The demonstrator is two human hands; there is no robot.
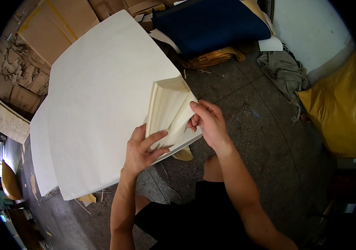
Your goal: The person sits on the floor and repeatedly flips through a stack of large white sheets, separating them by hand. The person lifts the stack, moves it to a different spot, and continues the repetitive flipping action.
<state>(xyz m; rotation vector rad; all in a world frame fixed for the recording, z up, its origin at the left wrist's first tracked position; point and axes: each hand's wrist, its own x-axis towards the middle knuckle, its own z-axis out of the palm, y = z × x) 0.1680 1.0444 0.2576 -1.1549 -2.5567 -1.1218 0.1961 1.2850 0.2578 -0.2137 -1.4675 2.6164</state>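
A broad stack of large white paper sheets (94, 96) lies in front of me. At its near right corner several sheets are bent up and fanned, showing a cream-coloured wad of paper (165, 106). My right hand (209, 123) pinches the outer right edge of these sheets, thumb on top and fingers curled beneath. My left hand (142, 150) holds the lower left side of the wad; its index finger reaches across the fanned edges and the thumb is spread lower down. Part of the left fingers is hidden behind the paper.
A dark blue sheet-covered pile (211, 27) stands at the back, with brown paper (215, 57) below it. Grey cloth (282, 68) and a yellow plastic sack (338, 110) lie at the right. Cardboard (57, 29) lines the back left. Scraps litter the speckled floor (253, 146).
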